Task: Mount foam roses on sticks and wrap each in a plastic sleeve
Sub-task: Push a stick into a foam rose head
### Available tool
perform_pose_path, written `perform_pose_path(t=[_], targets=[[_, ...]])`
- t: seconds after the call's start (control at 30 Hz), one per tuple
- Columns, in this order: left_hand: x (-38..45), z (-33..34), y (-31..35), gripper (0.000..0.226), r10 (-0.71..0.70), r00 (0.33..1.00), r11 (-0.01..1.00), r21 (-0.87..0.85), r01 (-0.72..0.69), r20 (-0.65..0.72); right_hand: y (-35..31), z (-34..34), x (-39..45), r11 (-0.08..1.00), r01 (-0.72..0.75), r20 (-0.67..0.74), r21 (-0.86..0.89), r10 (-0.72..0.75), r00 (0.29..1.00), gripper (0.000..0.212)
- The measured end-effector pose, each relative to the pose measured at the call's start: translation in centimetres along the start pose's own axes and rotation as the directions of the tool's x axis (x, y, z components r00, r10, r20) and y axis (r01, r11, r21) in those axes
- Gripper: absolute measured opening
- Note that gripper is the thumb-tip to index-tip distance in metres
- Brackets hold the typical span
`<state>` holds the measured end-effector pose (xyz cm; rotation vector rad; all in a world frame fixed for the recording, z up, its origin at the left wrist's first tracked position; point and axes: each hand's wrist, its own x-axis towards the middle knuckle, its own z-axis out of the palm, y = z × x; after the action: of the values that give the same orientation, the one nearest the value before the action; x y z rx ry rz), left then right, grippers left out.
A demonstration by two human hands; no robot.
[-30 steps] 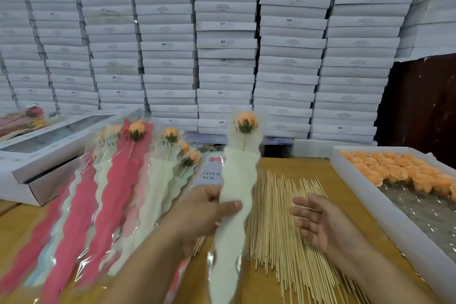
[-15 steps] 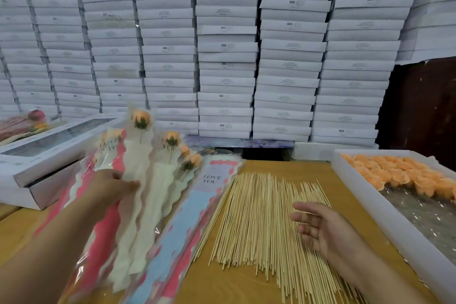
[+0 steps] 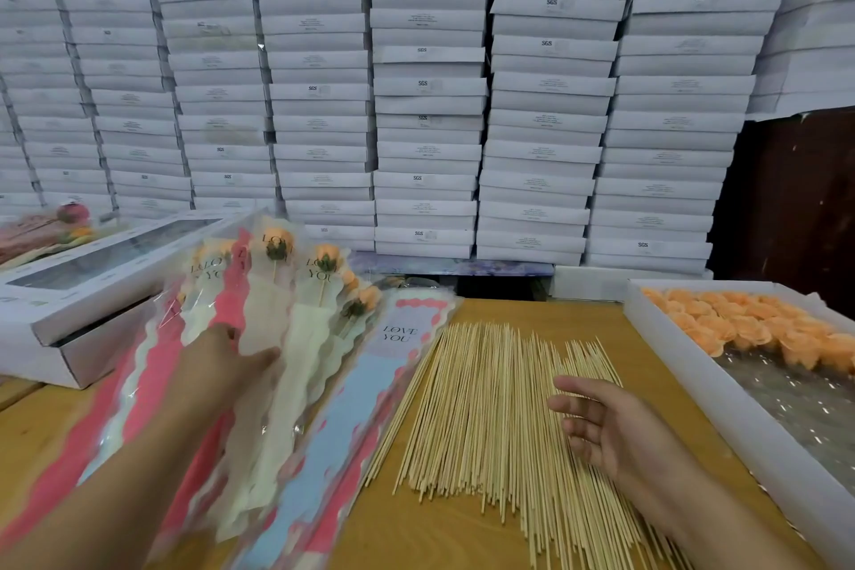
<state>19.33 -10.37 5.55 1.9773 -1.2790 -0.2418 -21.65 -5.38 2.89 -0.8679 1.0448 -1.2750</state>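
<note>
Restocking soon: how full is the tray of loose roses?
Partly full: orange foam roses fill only the far end of the white tray; its near part shows bare lining.

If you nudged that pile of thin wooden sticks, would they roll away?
Probably a little. The sticks look round and thin, lying loose on the flat table, so some may roll or fan out. They seem light and stiff, likely snapping if bent.
</note>
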Motion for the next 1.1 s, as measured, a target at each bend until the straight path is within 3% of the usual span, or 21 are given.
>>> perform_pose_path(t=[0.27,0.5,0.73,1.1], targets=[[-0.1,0.7,-0.1,0.079,0.011,0.998,0.999,-0.044,-0.014,-0.059,0.3,-0.3,0.4,1.000,0.008,-0.003,-0.005,-0.008,1.000,0.025],[-1.0,1.3,0.2,0.080,0.071,0.996,0.995,0.068,-0.067,-0.061,0.2,-0.3,0.3,1.000,0.009,0.007,-0.004,-0.009,1.000,0.025],[-1.6,1.3,0.6,0.095,0.037,0.997,0.997,0.069,-0.032,-0.067,0.3,-0.4,0.4,1.000,0.020,0.003,-0.008,-0.020,1.000,0.026],[-2.6,0.9,1.7,0.099,0.086,0.992,0.992,0.100,-0.077,-0.093,0.4,-0.4,0.5,1.000,0.011,0.005,-0.012,-0.011,1.000,0.025]])
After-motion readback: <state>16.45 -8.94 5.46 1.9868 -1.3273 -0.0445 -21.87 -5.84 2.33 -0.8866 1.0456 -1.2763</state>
